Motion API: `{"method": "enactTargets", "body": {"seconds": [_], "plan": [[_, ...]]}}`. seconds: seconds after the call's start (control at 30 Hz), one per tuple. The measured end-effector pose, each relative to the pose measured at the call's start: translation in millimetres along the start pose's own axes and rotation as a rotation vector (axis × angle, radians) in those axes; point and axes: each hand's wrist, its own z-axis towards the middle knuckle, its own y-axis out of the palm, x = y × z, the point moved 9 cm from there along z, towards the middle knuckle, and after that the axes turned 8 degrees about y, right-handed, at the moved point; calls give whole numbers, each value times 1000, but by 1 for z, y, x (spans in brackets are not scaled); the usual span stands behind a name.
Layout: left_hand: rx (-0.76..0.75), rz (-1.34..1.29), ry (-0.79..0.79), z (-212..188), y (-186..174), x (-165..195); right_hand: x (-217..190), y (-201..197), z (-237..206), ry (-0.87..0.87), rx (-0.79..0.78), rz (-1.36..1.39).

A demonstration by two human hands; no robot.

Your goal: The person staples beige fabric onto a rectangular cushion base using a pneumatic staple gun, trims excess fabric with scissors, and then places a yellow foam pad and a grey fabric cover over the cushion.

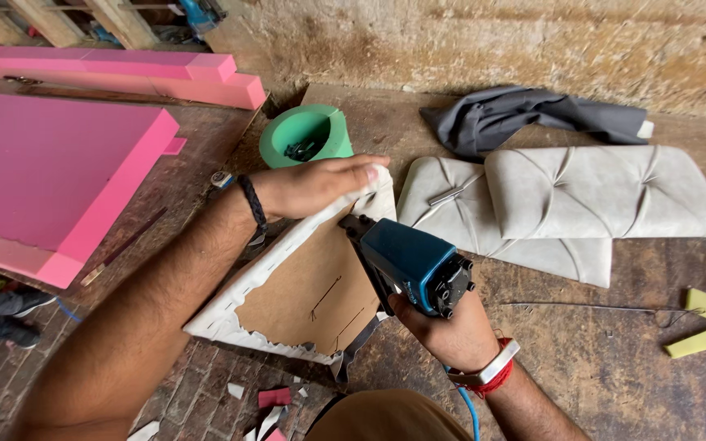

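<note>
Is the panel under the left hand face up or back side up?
Back side up. The panel shows bare brown board, with white fabric wrapped over its edges; the left hand presses its top edge.

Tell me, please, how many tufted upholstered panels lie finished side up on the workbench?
2: one tufted panel lies on top at right, overlapping a second beneath it. A third piece, held back side up by the left hand, isn't counted.

Bare forearms; black braided wristband (252, 202), silver bracelet (496, 367) over red thread.
</note>
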Motion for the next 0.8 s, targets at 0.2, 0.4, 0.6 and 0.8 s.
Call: {"method": "enactTargets", "body": {"seconds": [0.2, 0.4, 0.6, 0.8], "plan": [[43, 220, -132, -3, -6, 20, 1, -23, 10, 128, -12, 57], [53, 295, -79, -1, -5, 34, -13, -53, 15, 171, 27, 32], [81, 341, -20, -1, -4, 36, -32, -50, 19, 186, 38, 48], [-21, 312, -98, -8, 1, 24, -32, -49, 18, 215, -23, 87]]}}
